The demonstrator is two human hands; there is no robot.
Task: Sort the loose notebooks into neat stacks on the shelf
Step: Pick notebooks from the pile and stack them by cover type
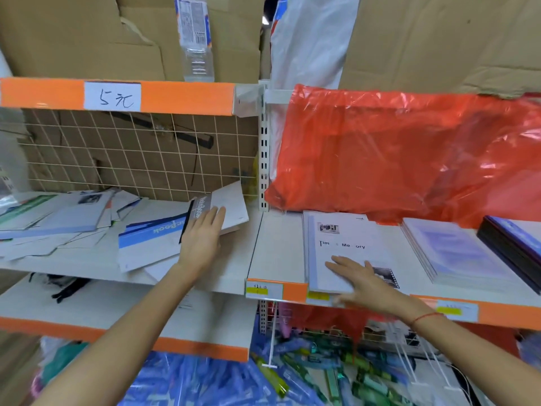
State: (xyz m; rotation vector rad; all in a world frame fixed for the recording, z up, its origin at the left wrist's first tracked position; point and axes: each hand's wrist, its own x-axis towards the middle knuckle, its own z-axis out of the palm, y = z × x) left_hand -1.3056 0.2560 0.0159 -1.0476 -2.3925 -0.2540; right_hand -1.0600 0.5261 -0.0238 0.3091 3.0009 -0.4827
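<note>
Two hands flat, fingers straight — left hand (202,238) on grey notebook (202,210), right hand (361,278) pressing white notebook stack (342,247).

Illumination was bright, even and diffuse, with soft shadows. Glare appeared on the red plastic bag (409,153). Wide-angle distortion bowed the edges; lower corners were blurred.

Two hands, the left hand (202,238) and the right hand (358,281); three neat notebook stacks (336,247) (456,253) (515,241); one loose notebook heap (73,221); one water bottle (195,36); one red plastic bag (409,153).
</note>
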